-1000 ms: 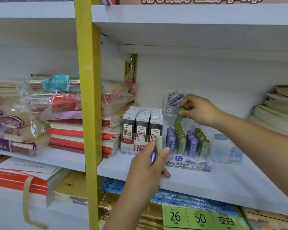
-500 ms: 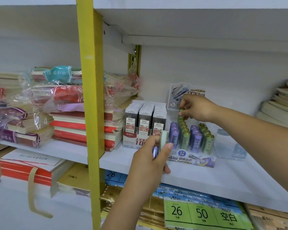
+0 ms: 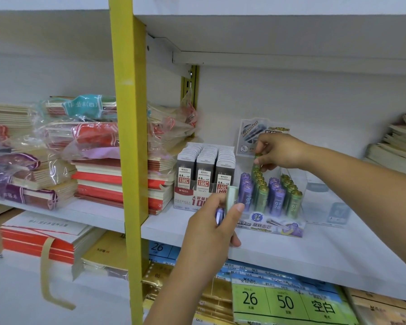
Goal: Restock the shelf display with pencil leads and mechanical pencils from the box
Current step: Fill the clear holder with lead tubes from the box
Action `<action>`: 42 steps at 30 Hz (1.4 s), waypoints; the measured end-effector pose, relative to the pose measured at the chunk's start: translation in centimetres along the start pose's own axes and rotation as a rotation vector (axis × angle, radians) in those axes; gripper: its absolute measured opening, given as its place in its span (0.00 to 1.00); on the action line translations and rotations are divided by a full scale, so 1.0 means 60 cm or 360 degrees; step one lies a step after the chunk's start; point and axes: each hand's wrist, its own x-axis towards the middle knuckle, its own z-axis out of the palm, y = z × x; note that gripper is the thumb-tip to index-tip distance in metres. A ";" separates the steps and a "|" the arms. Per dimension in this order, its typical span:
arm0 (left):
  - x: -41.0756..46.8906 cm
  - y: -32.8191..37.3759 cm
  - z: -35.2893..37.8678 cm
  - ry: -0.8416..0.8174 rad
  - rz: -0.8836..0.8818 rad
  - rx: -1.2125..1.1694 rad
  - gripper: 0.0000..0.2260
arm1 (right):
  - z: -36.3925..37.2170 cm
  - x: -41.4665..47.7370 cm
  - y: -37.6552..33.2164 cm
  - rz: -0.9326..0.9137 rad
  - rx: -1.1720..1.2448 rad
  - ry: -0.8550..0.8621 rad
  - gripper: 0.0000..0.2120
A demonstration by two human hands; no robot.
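Note:
On the white shelf point(image 3: 291, 252) stands a clear display stand point(image 3: 274, 225) with rows of purple and green lead tubes point(image 3: 277, 195). My right hand point(image 3: 279, 152) pinches a green lead tube point(image 3: 256, 160) at the back of the second row, its lower end among the tubes there. In front of the stand, my left hand point(image 3: 211, 228) grips a small bundle of lead tubes point(image 3: 230, 202), pale green and purple. Left of the stand is a box of grey 0.5 HB lead cases point(image 3: 204, 174).
A yellow shelf upright point(image 3: 131, 160) rises just left of my left arm. Stacks of wrapped red and purple notebooks point(image 3: 99, 165) fill the shelf to the left, and paper stacks point(image 3: 394, 146) lie at far right. Loose-leaf packs point(image 3: 286, 301) sit on the shelf below.
The right hand has lowered the green tube deeper into the back of the second row. The left hand has kept its bundle in front of the stand.

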 end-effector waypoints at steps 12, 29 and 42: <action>0.002 -0.005 -0.001 -0.0002 0.0026 0.0010 0.02 | 0.021 0.004 0.008 0.0077 -0.0038 -0.0145 0.05; -0.029 0.045 0.005 -0.0274 -0.0017 -0.0331 0.06 | 0.038 -0.227 -0.065 -0.0481 0.0555 -0.0118 0.12; -0.032 0.045 -0.010 -0.0043 0.0061 -0.0350 0.04 | 0.045 -0.272 -0.042 -0.0585 0.0081 0.0089 0.11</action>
